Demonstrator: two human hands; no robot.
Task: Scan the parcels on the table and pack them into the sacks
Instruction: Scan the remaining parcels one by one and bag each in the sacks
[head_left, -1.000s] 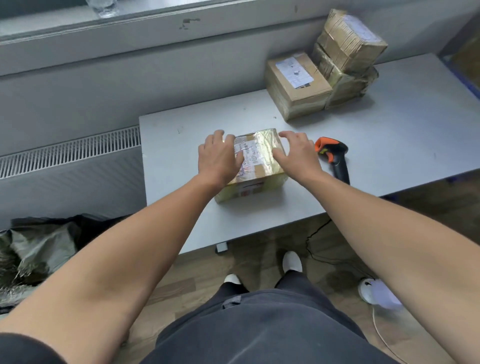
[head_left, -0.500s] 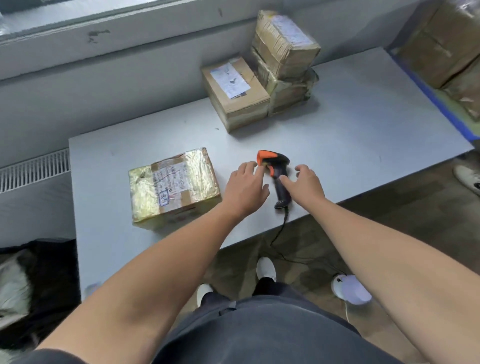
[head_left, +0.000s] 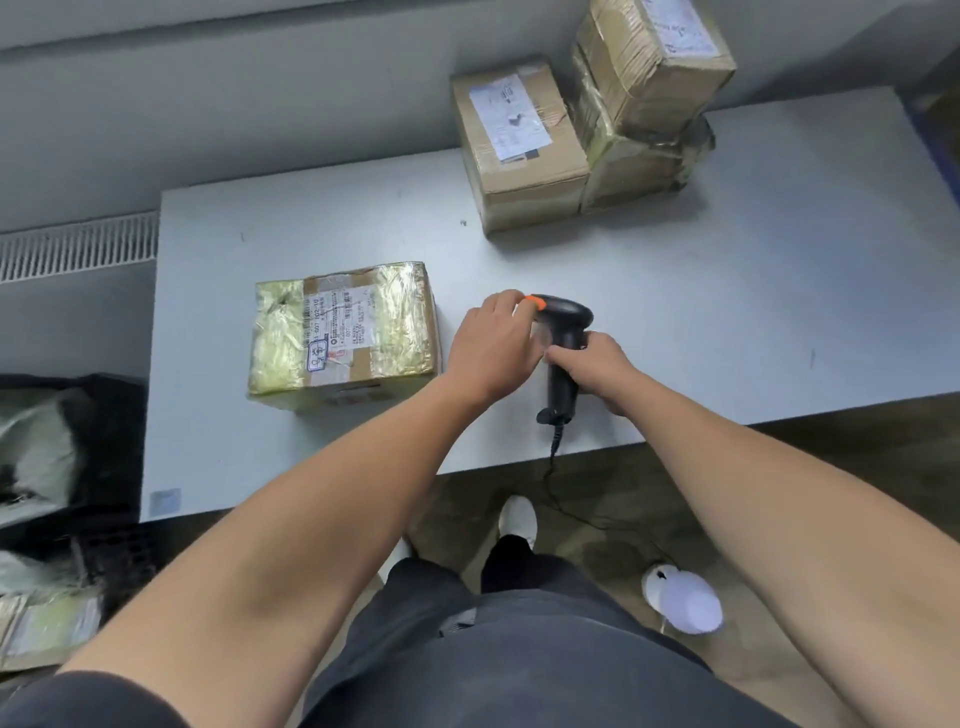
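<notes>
On the worktop (head_left: 727, 312) I have let the parcel (head_left: 343, 332) go. My right hand (head_left: 602, 364) now curls its fingers (head_left: 563, 357) round the scanner (head_left: 563, 384), and my left hand (head_left: 493, 345) rests relaxed on its head. Scanning comes next.

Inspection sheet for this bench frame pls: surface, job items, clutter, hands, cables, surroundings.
Surface: grey table, a few scuffs.
Job's things: taped parcel, label up, near left; labelled box and two-parcel stack at the back; scanner by the front edge; sack on the floor, left.
Clutter: nothing seen.
Hands: right hand grips the scanner handle; left hand on its head, grip unclear.
Cables: scanner cable drops off the front edge to the floor.
Surroundings: radiator left of the table; white round object on the wood floor.
</notes>
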